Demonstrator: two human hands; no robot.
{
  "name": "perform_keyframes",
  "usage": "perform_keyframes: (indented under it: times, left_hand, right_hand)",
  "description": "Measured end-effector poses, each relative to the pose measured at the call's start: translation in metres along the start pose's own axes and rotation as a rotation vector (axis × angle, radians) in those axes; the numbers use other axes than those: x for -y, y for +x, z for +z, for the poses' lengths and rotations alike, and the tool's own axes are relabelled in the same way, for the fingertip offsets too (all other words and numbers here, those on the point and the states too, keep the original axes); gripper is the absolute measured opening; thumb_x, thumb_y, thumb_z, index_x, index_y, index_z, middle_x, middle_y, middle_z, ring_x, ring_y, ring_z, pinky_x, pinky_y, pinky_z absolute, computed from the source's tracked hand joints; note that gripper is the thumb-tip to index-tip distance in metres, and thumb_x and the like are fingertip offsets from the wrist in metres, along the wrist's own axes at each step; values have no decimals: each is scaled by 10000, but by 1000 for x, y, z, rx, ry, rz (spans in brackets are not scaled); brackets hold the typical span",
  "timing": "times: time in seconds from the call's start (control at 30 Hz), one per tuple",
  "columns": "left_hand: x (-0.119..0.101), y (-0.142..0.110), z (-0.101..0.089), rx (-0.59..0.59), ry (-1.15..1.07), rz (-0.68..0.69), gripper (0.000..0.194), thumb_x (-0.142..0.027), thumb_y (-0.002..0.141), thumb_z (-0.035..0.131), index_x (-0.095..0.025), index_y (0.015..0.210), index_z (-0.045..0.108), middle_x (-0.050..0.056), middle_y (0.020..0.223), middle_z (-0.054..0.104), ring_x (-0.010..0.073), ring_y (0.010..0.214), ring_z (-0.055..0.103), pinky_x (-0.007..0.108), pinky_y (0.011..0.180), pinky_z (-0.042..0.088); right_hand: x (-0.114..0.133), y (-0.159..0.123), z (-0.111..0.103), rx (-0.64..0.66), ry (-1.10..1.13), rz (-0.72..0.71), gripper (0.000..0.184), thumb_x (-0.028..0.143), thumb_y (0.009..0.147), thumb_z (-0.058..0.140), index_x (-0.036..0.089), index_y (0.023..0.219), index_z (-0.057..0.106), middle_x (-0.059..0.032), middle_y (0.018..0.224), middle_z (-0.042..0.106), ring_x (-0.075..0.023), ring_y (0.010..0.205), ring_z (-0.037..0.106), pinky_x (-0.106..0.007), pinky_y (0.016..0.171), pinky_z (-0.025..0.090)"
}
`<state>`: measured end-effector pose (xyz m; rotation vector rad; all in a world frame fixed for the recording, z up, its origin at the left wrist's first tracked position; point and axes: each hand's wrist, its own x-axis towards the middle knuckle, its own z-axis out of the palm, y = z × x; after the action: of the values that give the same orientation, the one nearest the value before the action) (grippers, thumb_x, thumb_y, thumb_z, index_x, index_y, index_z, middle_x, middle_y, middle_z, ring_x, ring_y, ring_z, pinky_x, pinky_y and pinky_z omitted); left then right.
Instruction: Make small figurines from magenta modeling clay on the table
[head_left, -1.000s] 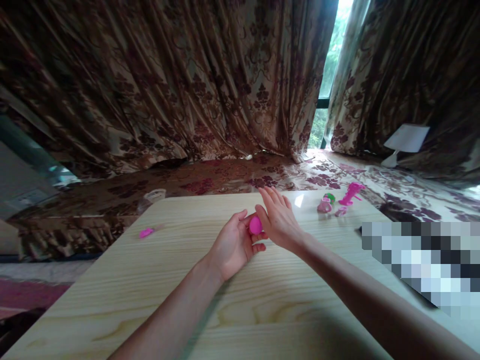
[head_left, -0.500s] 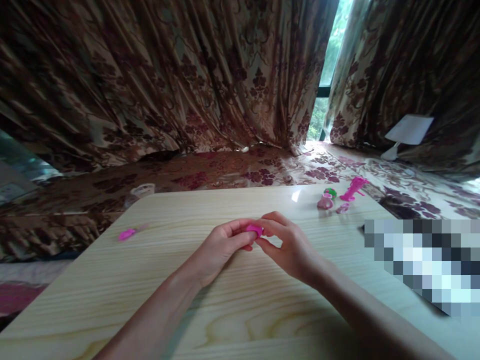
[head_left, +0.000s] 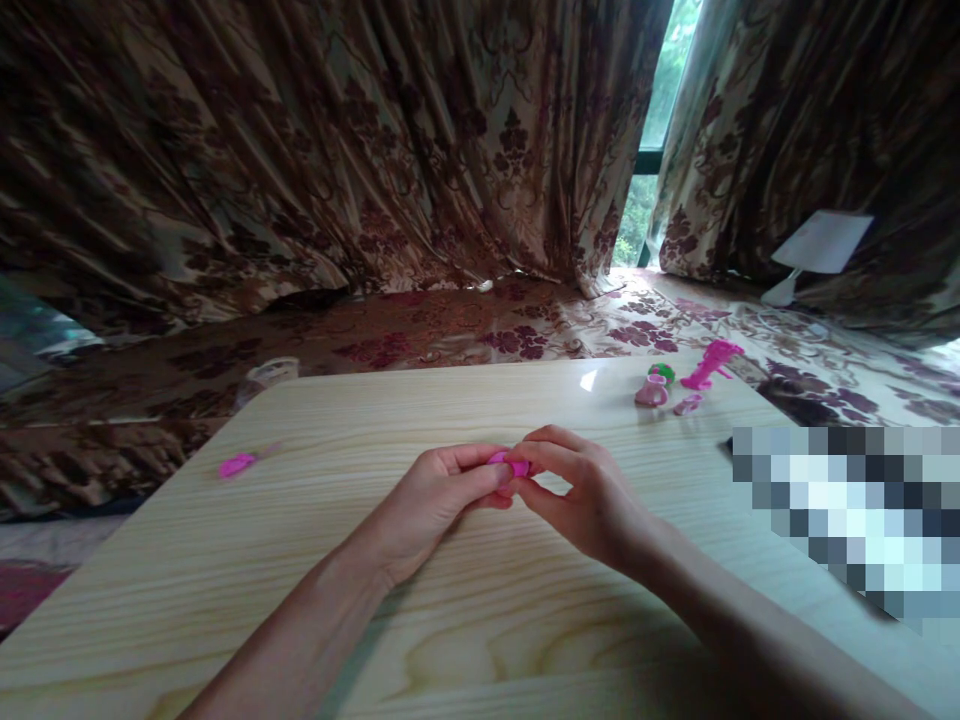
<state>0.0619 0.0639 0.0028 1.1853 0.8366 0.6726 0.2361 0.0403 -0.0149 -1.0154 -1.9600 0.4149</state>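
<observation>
Between my two hands, above the middle of the table, is a small bright pink piece; the fingers cover most of it, so its kind cannot be made out. My left hand pinches it from the left, the thumb lying across its front. From the right, my right hand grips its other edge with thumb and fingertips. The fingertips of both hands nearly meet around the piece.
On the pale wooden table, a pink piece lies at the left. At the far right are a pink pitcher-like toy, a green piece, a small pink piece and a magenta toy stand. A blurred-out object covers the right edge.
Both hands keep their grip on the pink piece, with slightly shifted fingers; more of its right side shows now. The whole view has tilted a little.
</observation>
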Motion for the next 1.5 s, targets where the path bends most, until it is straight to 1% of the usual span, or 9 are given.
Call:
perform_keyframes:
  times: [0.2,0.43,0.63,0.8,0.87,1.0,1.17,1.37,1.5]
  left_hand:
    - [0,0,2,-4,-48,-10,124,-247,770,613,-145,835,638,31,823,607,120,758,538,267,743,430]
    - [-2,-1,1,-27,-67,-19,90,-222,765,606,-138,795,597,21,759,579,102,697,522,234,666,445]
    - [-1,0,-6,-79,-62,-15,117,-229,760,610,-128,819,602,27,766,580,97,680,527,222,655,461]
    - [-2,2,-16,-140,-104,24,171,-226,774,592,-149,927,595,20,769,570,103,688,535,235,658,477]
    - [-1,2,-18,-144,-124,48,198,-238,786,579,-161,967,592,15,764,563,107,683,531,248,660,483]
    - [2,3,-15,-68,-131,28,184,-292,819,532,-133,854,618,28,719,550,122,672,523,260,634,480]
    - [4,2,-6,30,-90,-54,256,-337,842,491,-122,815,628,44,715,573,129,648,525,265,618,464]
    - [2,2,-4,20,-8,-29,267,-363,837,499,-129,786,618,39,749,584,124,660,520,251,626,434]
    - [4,3,-3,49,9,-26,276,-377,835,499,-133,767,608,29,734,567,124,657,513,257,623,422]
  right_hand:
    - [5,1,4,-61,69,45,115,143,795,537,159,826,646,-23,797,612,-97,690,564,-213,637,448]
    - [7,3,3,-31,230,276,86,155,761,537,148,753,623,11,639,578,-87,583,512,-205,539,401]
    - [5,5,-6,2,286,386,86,140,745,533,137,725,616,19,606,547,-78,562,473,-203,510,362]
    - [-4,3,-12,-5,369,377,70,177,776,545,147,769,608,8,658,575,-89,610,520,-211,559,417]
    - [-7,2,-12,7,400,337,184,207,768,583,162,946,604,-13,780,618,-109,680,564,-235,625,468]
    - [-9,0,-7,-19,290,202,652,194,694,675,233,1293,420,-57,1078,595,-149,843,589,-282,715,512]
    - [-4,-1,-2,59,139,21,301,126,786,567,232,1058,639,-32,972,622,-133,850,579,-249,731,479]
    - [-4,-2,-1,31,100,18,302,139,797,574,238,1076,635,-6,839,621,-101,720,571,-214,649,440]
    - [-6,-2,-2,28,92,79,184,187,833,542,225,951,677,1,793,635,-91,673,561,-203,615,422]
